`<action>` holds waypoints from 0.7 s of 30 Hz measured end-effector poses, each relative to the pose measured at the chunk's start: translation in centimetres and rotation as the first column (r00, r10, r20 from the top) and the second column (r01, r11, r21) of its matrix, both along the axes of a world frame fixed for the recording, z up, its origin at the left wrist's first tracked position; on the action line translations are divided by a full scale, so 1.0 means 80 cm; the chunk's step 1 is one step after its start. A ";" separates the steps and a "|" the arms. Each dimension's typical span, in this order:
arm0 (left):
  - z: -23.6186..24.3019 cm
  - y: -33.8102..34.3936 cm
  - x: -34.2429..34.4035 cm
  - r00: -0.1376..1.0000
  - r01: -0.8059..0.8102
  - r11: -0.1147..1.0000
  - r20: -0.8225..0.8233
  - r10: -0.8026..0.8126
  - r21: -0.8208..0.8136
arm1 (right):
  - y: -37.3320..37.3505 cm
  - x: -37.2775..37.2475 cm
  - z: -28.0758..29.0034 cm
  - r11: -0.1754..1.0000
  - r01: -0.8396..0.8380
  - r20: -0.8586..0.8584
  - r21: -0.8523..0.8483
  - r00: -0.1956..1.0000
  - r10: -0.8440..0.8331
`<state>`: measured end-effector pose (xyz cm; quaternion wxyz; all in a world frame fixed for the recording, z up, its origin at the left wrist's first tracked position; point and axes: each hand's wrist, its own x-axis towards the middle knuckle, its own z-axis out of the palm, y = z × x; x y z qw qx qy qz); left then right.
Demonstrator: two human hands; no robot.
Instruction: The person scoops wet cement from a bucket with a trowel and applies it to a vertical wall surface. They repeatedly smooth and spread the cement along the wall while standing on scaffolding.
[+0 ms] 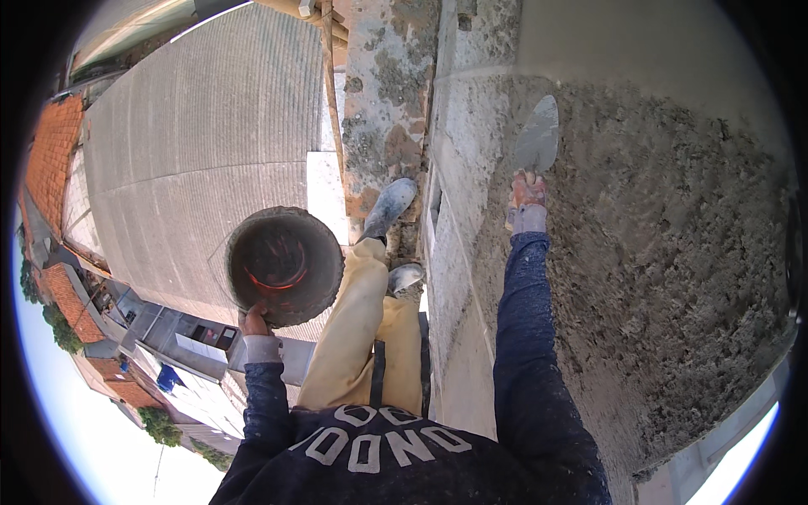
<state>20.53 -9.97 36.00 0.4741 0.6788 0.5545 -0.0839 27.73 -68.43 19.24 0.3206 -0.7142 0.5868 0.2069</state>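
In my left hand is the near rim of a round, dark mortar bucket, its outer edge crusted with dried cement. The inside looks mostly bare, with a reddish ring low down. My right hand, mortar-smeared, is closed round the handle of a pointed trowel. Its grey blade lies against or just off the wall, pointing away from me; I cannot tell whether it touches. Rough, wet-looking mortar covers the wall to the right of the blade, and a smoother grey coat lies beyond it.
My boots stand on a narrow, mortar-spattered ledge beside the wall. Left of it, lower down, spreads a corrugated roof. A wooden pole rises at the ledge's far left. Tiled roofs and trees lie farther off.
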 end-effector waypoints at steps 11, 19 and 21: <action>0.004 -0.002 0.015 0.996 0.093 0.996 -0.006 -0.093 0.001 | -0.055 -0.002 -0.033 0.632 0.543 0.295 0.553 0.582 -0.758; 0.030 0.002 0.018 0.999 0.048 0.999 0.019 -0.048 0.009 | -0.037 -0.104 -0.120 0.895 0.389 -0.025 -0.219 0.915 -0.403; 0.027 0.006 0.011 1.000 0.010 1.000 0.008 -0.010 0.021 | -0.021 -0.119 -0.088 0.904 0.312 0.004 -0.291 0.946 -0.325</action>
